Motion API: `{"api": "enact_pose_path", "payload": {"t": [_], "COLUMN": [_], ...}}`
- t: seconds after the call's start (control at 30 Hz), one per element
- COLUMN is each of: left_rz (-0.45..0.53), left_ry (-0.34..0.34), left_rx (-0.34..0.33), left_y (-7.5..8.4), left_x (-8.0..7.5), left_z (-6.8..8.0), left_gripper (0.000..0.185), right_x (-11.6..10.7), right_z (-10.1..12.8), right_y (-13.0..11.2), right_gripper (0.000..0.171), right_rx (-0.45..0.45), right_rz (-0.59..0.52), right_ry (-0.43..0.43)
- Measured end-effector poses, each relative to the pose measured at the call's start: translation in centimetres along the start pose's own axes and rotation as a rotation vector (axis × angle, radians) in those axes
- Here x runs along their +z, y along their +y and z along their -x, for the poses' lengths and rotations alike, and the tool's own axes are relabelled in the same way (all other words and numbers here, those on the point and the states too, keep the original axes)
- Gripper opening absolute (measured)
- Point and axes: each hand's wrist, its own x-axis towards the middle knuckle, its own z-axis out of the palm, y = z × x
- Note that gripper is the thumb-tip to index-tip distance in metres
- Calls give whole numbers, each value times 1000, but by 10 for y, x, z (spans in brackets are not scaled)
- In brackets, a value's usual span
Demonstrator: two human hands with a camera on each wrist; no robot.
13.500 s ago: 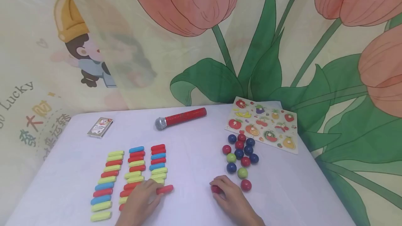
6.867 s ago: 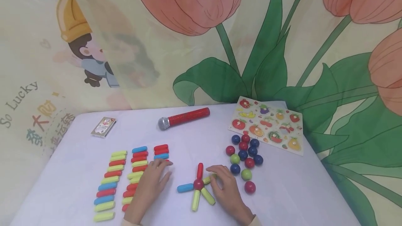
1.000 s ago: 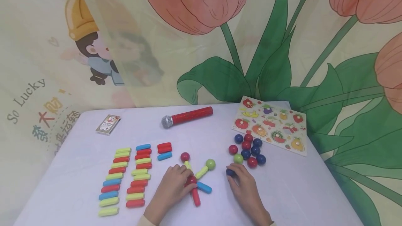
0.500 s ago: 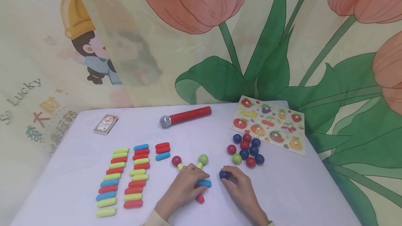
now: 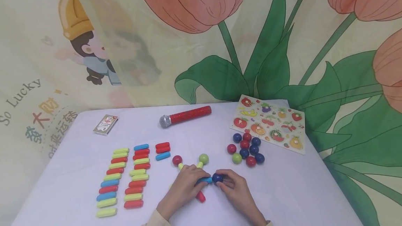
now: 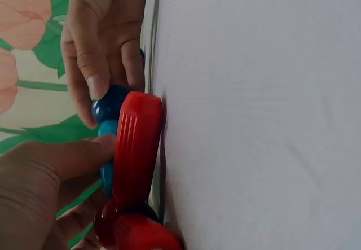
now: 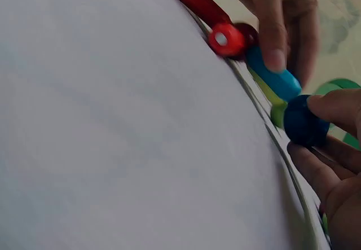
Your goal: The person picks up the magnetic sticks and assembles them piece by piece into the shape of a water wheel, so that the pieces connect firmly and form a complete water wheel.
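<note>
My left hand [image 5: 188, 186] pinches a light blue rod [image 5: 205, 180] between thumb and fingers. That rod belongs to a star-shaped toy of rods around a dark red ball [image 7: 248, 34], mostly hidden under the hand in the head view. My right hand [image 5: 236, 186] grips a dark blue ball [image 5: 217, 178], which meets the free end of the blue rod. A red rod [image 6: 138, 148] of the toy points toward the front. Two yellow-green rods reach away from me, one tipped with a red ball [image 5: 177, 160], the other with a green ball [image 5: 203, 158].
Left on the white table lie columns of coloured rods [image 5: 136, 190], with several more at a short column [image 5: 162, 150]. Loose balls [image 5: 244, 153] cluster at the right before a fruit puzzle board [image 5: 268, 123]. A red microphone [image 5: 190, 114] and card box [image 5: 105, 124] lie behind.
The right hand has carried the dark blue ball left to the blue rod's end. The left hand has shifted from the central ball to the blue rod, and the toy has turned slightly.
</note>
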Motion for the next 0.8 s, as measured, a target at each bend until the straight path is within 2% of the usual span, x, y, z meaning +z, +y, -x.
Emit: {"api": "enact_pose_path", "payload": {"t": [0.1, 0.17, 0.23, 0.3, 0.43, 0.47, 0.53, 0.63, 0.73, 0.8], "left_rz": [0, -2, -2, 10, 31, 32, 31, 41, 54, 58], "left_ry": [15, 12, 6, 14, 52, 60, 70, 67, 17, -29], "left_rx": [12, 7, -7, -27, -99, -119, -157, -187, -192, -191], "left_y": [0, 0, 1, 0, -8, -11, -15, -19, -20, -21], "left_x": [0, 0, -1, -3, -11, -13, -17, -21, -23, -24], "left_z": [0, 0, 1, 3, 11, 14, 18, 22, 24, 24], "left_gripper": [22, 22, 23, 24, 28, 29, 29, 28, 28, 28], "right_x": [3, 3, 2, -3, -24, -30, -39, -43, -42, -40], "right_z": [1, 1, 0, -2, -7, -8, -9, -11, -11, -11], "right_y": [-2, -2, -2, -1, 1, 2, 4, 6, 7, 7], "right_gripper": [36, 36, 38, 37, 36, 35, 36, 37, 35, 33], "right_rx": [-8, -20, -30, -44, -44, -38, -23, 16, 76, 105], "right_rz": [-58, -37, 7, 65, 190, 229, 287, 368, 389, 402], "right_ry": [-26, -13, 38, 149, 441, 495, 539, 505, 425, 402]}}
